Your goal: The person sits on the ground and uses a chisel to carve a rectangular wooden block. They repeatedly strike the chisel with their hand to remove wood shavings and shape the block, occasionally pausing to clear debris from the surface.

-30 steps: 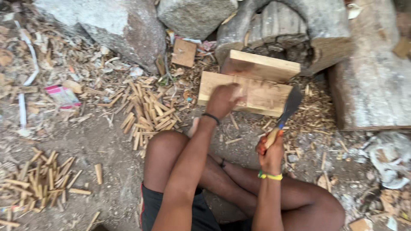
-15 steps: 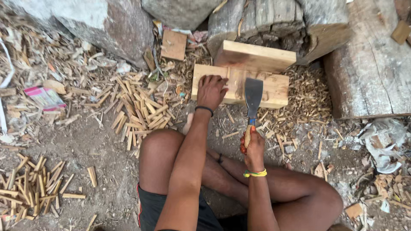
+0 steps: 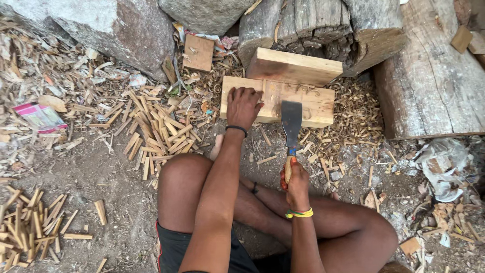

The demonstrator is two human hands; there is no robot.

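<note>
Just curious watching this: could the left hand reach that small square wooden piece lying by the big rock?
Probably yes. The left hand rests on the wooden block, and the small square piece lies just beyond it to the left, with only loose sticks and shavings between.

An outdoor woodworking spot on bare dirt ground (image 3: 96, 177). Cut wooden sticks (image 3: 151, 129) lie in heaps, curled shavings (image 3: 353, 116) litter the earth, and rough logs (image 3: 434, 76) and rocks (image 3: 116, 30) ring a plank block (image 3: 303, 101).
</note>
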